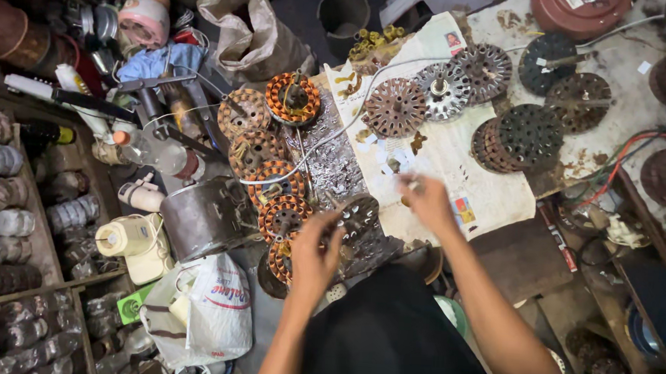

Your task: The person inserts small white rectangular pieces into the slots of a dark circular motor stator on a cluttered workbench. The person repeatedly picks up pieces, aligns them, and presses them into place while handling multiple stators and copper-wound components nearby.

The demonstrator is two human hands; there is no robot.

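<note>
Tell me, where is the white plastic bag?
In the head view, the white plastic bag lies at lower left, just left of the person's left hand, below a dented grey metal drum.

A round dark metal stator core (pixel 358 215), slotted around its rim, lies flat on the crinkled foil sheet (pixel 333 160), at about five o'clock from the copper-wound stator (pixel 293 99). Something small, perhaps a paper scrap (pixel 412 186), sits at two o'clock from the core, blurred.
</note>
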